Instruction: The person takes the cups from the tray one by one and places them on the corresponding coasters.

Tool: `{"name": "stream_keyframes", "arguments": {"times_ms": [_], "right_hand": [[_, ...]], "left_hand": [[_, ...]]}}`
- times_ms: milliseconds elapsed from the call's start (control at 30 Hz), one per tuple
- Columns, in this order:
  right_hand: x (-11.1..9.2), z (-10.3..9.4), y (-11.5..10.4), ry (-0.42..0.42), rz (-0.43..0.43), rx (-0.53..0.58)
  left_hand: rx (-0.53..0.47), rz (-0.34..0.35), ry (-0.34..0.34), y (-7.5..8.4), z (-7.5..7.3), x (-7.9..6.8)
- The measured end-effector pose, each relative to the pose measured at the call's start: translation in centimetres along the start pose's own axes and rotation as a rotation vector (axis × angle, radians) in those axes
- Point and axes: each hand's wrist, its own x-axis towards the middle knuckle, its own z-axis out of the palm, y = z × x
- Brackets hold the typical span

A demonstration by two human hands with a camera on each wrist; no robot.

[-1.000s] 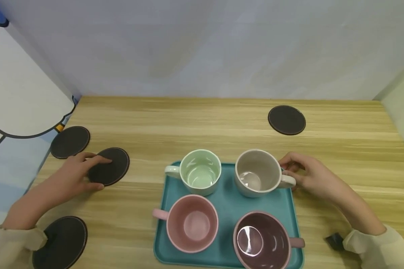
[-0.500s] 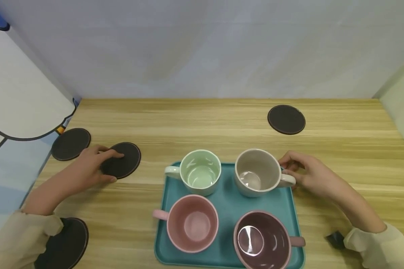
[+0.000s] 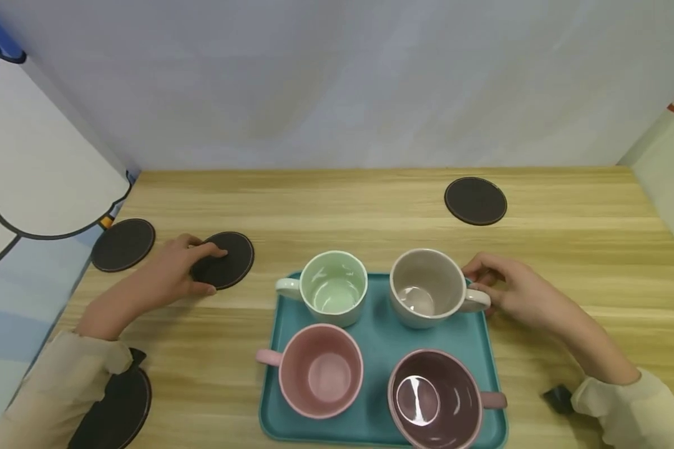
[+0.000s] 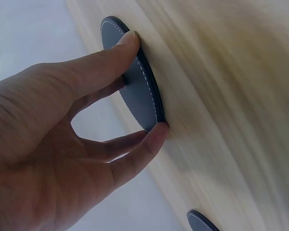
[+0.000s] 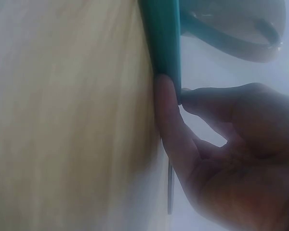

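My left hand (image 3: 171, 274) holds a round black coaster (image 3: 236, 265) by its edges, low over the wooden table. In the left wrist view, thumb and fingers span the stitched coaster (image 4: 142, 98) from opposite sides of its rim. On the right, my right hand (image 3: 513, 293) pinches the far right corner of a teal tray (image 3: 377, 349), one finger beneath the rim and the thumb on top. The tray carries a light green mug (image 3: 337, 290), a beige mug (image 3: 427, 287), a pink mug (image 3: 322, 371) and a mauve mug (image 3: 435, 399).
More black coasters lie about: a coaster (image 3: 123, 245) at the far left, a coaster (image 3: 475, 201) at the back right, and a coaster (image 3: 118, 411) partly under the left sleeve. A pale wall (image 3: 359, 87) borders the table's back.
My left hand has carried the coaster rightward and slightly toward the back, nearer the tray. The right hand keeps its grip on the tray corner; the mugs stay in place.
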Motion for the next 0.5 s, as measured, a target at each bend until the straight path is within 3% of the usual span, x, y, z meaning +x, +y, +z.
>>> {"name": "stream_keyframes", "arguments": {"times_ms": [500], "right_hand": [[0.4,-0.2,0.8,-0.008,-0.020,0.014]], "left_hand": [[-0.031,-0.024,-0.076,2.5,-1.1,3.2]]}}
